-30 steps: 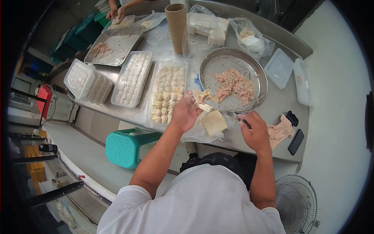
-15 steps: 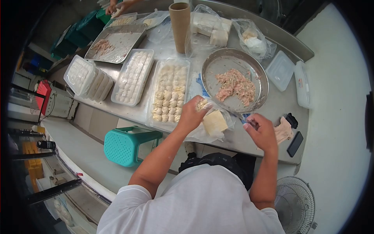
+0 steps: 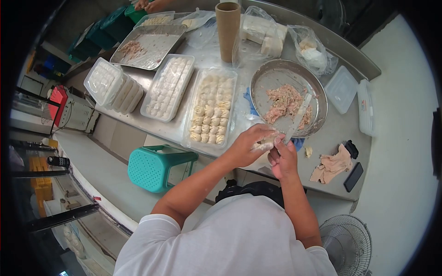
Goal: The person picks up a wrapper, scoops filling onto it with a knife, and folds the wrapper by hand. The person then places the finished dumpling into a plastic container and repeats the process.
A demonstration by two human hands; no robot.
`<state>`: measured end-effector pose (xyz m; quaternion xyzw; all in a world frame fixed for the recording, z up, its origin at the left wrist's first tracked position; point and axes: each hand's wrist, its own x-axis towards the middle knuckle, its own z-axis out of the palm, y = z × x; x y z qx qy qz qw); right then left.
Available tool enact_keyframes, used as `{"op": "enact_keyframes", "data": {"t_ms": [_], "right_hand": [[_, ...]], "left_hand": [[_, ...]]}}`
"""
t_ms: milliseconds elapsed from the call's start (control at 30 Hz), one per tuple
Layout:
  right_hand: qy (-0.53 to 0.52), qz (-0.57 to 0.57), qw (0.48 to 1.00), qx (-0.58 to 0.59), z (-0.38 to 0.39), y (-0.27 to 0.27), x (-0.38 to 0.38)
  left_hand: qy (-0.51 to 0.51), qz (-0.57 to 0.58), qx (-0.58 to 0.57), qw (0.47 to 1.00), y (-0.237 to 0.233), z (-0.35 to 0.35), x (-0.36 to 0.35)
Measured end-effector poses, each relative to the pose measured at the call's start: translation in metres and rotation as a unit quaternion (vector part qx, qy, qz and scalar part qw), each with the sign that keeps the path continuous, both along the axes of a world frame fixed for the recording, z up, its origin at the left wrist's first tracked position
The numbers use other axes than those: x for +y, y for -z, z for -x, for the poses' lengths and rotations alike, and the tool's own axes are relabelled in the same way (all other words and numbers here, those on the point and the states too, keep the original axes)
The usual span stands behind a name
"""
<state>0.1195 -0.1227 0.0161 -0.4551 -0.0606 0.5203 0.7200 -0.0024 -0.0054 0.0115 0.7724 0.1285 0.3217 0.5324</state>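
Observation:
My left hand (image 3: 252,143) is cupped, its fingers curled around a pale dumpling wrapper (image 3: 263,146). Close against it, my right hand (image 3: 284,160) grips a narrow flat spatula (image 3: 298,118), whose blade reaches over the round metal pan (image 3: 254,87). Pinkish minced filling (image 3: 283,99) with green flecks lies in that pan. To the left of my hands, a clear plastic tray (image 3: 187,138) holds rows of pleated dumplings (image 3: 209,124). My hands mostly cover the wrapper stack and plastic sheet below them.
Lidded boxes (image 3: 103,83) and another dumpling tray (image 3: 168,87) stand left. A cardboard tube (image 3: 228,32) rises behind. At right are plastic lids (image 3: 341,89), a cloth (image 3: 334,165) and a phone (image 3: 353,177). A green stool (image 3: 149,170) stands below the table edge. Another person's hands (image 3: 149,5) show far back.
My hands have come together from apart. The right hand moved left, and the spatula now points up over the pan. The whole view has shifted slightly.

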Motion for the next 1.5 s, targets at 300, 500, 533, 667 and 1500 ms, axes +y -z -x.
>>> {"op": "enact_keyframes", "data": {"t_ms": [300,500,533,667,1500], "right_hand": [[-0.104,0.107,0.981,-0.120,-0.007,0.019,-0.008],[-0.055,0.123,0.981,-0.142,-0.023,0.036,-0.034],[-0.051,0.133,0.977,-0.160,-0.026,0.037,-0.038],[-0.047,0.188,0.948,-0.254,-0.048,0.044,-0.049],[-0.194,0.317,0.478,-0.795,-0.115,0.005,-0.006]], "left_hand": [[-0.049,-0.148,0.249,0.956,0.029,0.051,0.153],[-0.041,-0.014,0.282,0.959,0.032,0.054,0.169],[-0.049,-0.054,0.292,0.954,0.038,0.054,0.170],[-0.056,-0.089,0.338,0.935,0.050,0.051,0.170],[-0.012,-0.199,0.259,0.945,0.051,-0.036,-0.037]]}}
